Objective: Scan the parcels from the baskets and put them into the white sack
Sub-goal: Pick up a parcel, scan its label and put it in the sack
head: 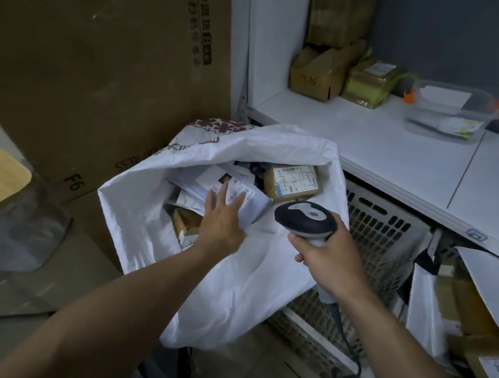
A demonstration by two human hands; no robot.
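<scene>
Reaching with the left hand [223, 217] into the open mouth of the white sack [240, 284], with fingers straight and spread over a white parcel [251, 203] among others inside, a brown labelled parcel [291, 183] just beyond. Gripping the handle of a corded scanner [305, 219] in the right hand [325, 258], with fingers curled round it, above the sack's right edge. Behind the sack, under a white shelf [378, 143], a pale lattice basket [386, 241]; at far right, more parcels [481, 320] heaped together
</scene>
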